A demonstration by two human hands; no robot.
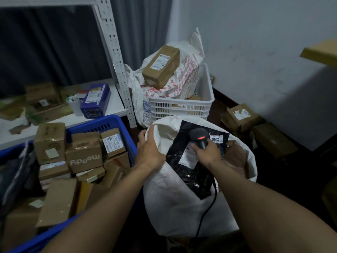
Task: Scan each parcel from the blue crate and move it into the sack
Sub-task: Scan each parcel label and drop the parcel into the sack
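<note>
I see the white sack (175, 203) filling the lower centre of the frame, its mouth open; the blue crate (116, 123) sits just beside it at lower left, piled with brown boxes (83, 157); a white crate (182, 105) holding a printed bag (189, 70) stands behind the sack at upper centre; a black parcel (189, 176) lies in the sack's mouth, label (188, 156) up; my left hand (149, 150) grips the sack's left rim; my right hand (207, 152) is closed round the scanner (199, 136), red light lit, over the parcel.
</note>
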